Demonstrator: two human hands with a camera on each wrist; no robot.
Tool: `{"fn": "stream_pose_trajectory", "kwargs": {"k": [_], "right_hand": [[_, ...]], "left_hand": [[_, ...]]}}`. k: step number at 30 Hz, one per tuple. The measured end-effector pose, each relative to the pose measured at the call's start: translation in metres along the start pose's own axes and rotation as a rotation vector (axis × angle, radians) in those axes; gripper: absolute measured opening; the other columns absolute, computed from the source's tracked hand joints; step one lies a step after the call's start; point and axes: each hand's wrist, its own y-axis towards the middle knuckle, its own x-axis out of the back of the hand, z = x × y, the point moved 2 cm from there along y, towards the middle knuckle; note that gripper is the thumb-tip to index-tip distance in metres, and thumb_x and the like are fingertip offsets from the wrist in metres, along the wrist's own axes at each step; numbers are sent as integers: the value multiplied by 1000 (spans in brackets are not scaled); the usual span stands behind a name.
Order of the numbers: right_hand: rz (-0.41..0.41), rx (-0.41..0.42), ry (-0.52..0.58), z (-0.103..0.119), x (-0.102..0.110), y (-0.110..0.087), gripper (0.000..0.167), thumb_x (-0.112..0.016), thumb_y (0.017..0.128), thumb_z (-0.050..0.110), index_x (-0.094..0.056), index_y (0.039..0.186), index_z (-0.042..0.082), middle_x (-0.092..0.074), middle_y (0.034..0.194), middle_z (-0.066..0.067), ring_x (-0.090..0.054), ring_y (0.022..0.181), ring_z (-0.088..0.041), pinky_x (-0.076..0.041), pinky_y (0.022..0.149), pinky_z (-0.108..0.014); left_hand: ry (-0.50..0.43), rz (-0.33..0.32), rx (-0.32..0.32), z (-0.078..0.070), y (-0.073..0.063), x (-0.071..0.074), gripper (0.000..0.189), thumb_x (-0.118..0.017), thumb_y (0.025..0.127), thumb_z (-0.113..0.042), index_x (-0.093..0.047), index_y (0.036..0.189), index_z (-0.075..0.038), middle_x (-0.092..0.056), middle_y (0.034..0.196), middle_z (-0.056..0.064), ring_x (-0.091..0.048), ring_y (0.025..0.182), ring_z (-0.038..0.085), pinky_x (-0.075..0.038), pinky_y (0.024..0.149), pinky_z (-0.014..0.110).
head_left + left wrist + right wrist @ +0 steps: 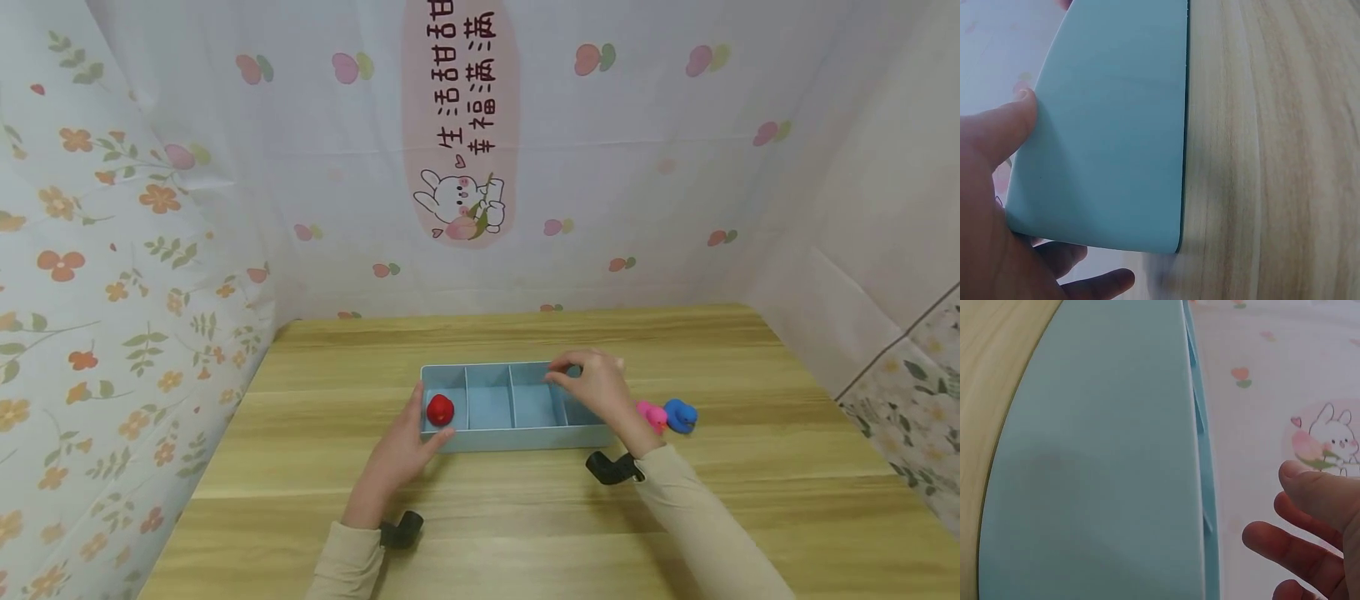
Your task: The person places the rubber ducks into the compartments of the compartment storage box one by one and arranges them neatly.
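A long light-blue box [489, 439] with several compartments in a row lies on the table. In its leftmost compartment sits a red toy duck [440, 410]. My left hand [400, 446] rests at the left end of this box, thumb [1013, 122] at the front rim and fingers spread along the end wall. Over the rightmost compartment hovers my right hand [596, 385], its fingers loosely bent; in the right wrist view a gap shows between thumb [1313, 487] and fingers, with nothing in it. The hand and wrist partly cover that compartment.
Just right of the box, a pink toy duck [654, 416] and a blue toy duck [681, 416] stand side by side, the pink one partly behind my right wrist. The wood-grain table [510, 517] ends at a patterned cloth [637, 183] at the back.
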Motion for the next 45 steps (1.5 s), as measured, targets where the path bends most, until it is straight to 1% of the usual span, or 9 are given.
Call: {"fn": "stream_pose_trajectory", "kwargs": {"k": [4, 9, 16, 23, 28, 32, 38, 42, 45], "right_hand": [[4, -5, 5, -11, 10, -5, 17, -77, 80, 23, -76, 92, 11, -73, 91, -4, -62, 83, -28, -32, 77, -37], [25, -30, 11, -28, 24, -11, 17, -75, 83, 21, -75, 95, 8, -73, 95, -7, -60, 82, -24, -42, 69, -31], [-48, -55, -38, -50, 39, -19, 12, -77, 81, 23, -75, 87, 12, -73, 86, -4, -53, 71, -18, -24, 73, -35], [-114, -86, -73, -69, 53, -28, 9, -78, 79, 19, -75, 84, 12, -73, 82, -6, -48, 69, -18, -17, 70, -40], [-119, -88, -61, -83, 64, -38, 9, -78, 79, 18, -74, 83, 11, -73, 82, -8, -46, 68, -16, -17, 71, -41], [-110, -114, -47, -95, 70, -44, 10, -77, 80, 18, -75, 85, 10, -72, 84, -9, -45, 68, -14, -27, 71, -35], [-83, -172, -58, -113, 78, -56, 14, -74, 84, 21, -75, 90, 8, -71, 91, -10, -42, 66, -12, -33, 51, -23], [-77, -215, -53, -128, 79, -68, 17, -72, 85, 23, -74, 94, 8, -68, 92, -8, -41, 68, -10, -34, 51, -22], [-66, -237, -56, -136, 80, -74, 22, -72, 85, 25, -73, 99, 8, -60, 84, -6, -39, 65, -8, -33, 49, -23]], "left_hand": [[12, 8, 4, 0, 0, 0, 94, -60, 90, -48, -5, 154, -5, -17, 159, 15, -24, 144, 35, -27, 114, 51], [31, 12, -8, 0, 1, -1, 95, -59, 90, -50, -4, 154, -5, -16, 159, 15, -23, 144, 34, -28, 114, 50], [27, 17, 0, 1, 2, -1, 94, -59, 91, -47, -3, 154, -5, -14, 160, 15, -22, 145, 35, -26, 115, 50], [16, 24, 5, 0, 1, 1, 94, -59, 91, -48, -3, 154, -5, -15, 159, 16, -22, 145, 36, -26, 115, 51], [21, 23, 2, 1, 1, 0, 94, -59, 91, -47, -3, 154, -5, -15, 159, 16, -22, 145, 36, -26, 114, 51], [18, 19, 0, 2, 2, 0, 94, -59, 91, -47, -3, 154, -5, -14, 160, 15, -21, 145, 36, -25, 114, 51], [8, 13, -1, 2, 2, 0, 94, -60, 91, -46, -3, 154, -5, -16, 159, 16, -22, 145, 36, -25, 114, 52], [8, 11, -2, 3, 2, -1, 94, -60, 91, -46, -3, 154, -5, -17, 159, 16, -22, 144, 36, -25, 115, 51], [3, 14, 2, 4, 2, -1, 95, -60, 91, -47, -3, 154, -6, -16, 159, 16, -22, 144, 36, -25, 115, 51]]}}
